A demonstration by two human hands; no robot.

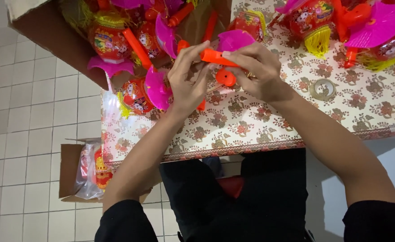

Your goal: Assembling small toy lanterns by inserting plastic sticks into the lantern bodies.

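Orange stick pinched by both hands' fingers, left hand, right hand, over counter; best kept level, grip firm.

Floor: pale square tiles, grey grout lines; evenly lit
Table: covered by cream floral cloth, patterned red border
Floor carton: brown cardboard, open, beside table

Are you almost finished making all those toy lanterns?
Some look done: lanterns with pink tops and yellow tassels lie on the flowered tablecloth. Right now the left hand and right hand hold an orange handle. Plenty remains: loose parts fill the cardboard box, and more sit bagged on the floor.
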